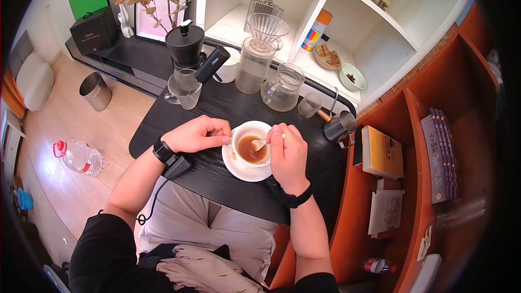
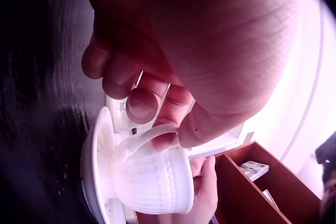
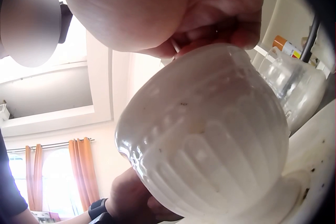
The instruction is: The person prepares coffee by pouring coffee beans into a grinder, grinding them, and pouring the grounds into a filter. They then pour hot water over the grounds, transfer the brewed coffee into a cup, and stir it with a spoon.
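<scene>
A white ribbed cup (image 2: 149, 182) holding brown liquid (image 1: 249, 151) stands on a white saucer (image 1: 237, 169) at the near middle of the black table. My left hand (image 1: 201, 133) pinches the cup's handle (image 2: 139, 141) between thumb and forefinger, the other fingers curled above it. In the head view a white spoon (image 1: 259, 144) dips into the liquid. Its upper end is in the fingers of my right hand (image 1: 289, 154), close over the cup's right rim. The right wrist view shows the ribbed cup wall (image 3: 210, 134), and that hand's fingertips are partly hidden behind the rim.
Behind the cup stand a glass server (image 1: 282, 89), a dripper on a carafe (image 1: 252, 68), a small glass (image 1: 309, 105) and a metal pitcher (image 1: 340, 126). Left of them are a black grinder (image 1: 184, 43) and a glass cup (image 1: 187, 95). A wooden bookshelf (image 1: 407, 146) borders the right side.
</scene>
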Demonstrator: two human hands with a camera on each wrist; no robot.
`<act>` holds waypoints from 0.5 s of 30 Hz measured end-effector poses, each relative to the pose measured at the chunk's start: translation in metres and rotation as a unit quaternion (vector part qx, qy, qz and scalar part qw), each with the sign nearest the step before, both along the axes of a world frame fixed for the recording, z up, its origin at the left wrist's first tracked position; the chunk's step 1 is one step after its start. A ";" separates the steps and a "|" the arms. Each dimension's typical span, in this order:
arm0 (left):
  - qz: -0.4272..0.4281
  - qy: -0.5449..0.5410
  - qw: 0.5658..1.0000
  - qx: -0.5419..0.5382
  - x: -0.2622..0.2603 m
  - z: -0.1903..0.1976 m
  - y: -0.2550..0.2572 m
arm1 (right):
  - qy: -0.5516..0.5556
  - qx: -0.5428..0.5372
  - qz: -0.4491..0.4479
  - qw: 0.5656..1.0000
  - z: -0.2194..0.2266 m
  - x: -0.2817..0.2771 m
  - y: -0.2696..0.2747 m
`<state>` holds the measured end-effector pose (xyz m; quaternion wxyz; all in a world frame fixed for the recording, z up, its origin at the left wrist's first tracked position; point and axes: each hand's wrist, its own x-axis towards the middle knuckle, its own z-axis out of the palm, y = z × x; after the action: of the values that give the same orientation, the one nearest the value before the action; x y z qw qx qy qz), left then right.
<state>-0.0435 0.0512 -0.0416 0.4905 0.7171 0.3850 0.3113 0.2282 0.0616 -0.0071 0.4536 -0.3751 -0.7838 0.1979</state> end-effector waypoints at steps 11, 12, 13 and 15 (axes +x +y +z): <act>0.000 0.009 1.000 -0.007 0.000 0.001 0.000 | -0.011 0.005 0.010 1.000 0.000 0.000 -0.002; -0.001 0.009 1.000 -0.008 0.000 0.002 0.000 | -0.008 0.001 0.012 1.000 0.000 0.000 -0.003; -0.001 0.017 1.000 -0.007 0.000 0.004 0.000 | -0.005 -0.003 0.013 1.000 0.000 -0.001 -0.003; -0.001 0.024 1.000 -0.007 0.000 0.004 0.000 | -0.015 -0.004 0.014 1.000 0.002 -0.001 -0.006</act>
<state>-0.0437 0.0510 -0.0380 0.4868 0.7212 0.3980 0.2906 0.2273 0.0555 -0.0056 0.4370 -0.3688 -0.7951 0.2021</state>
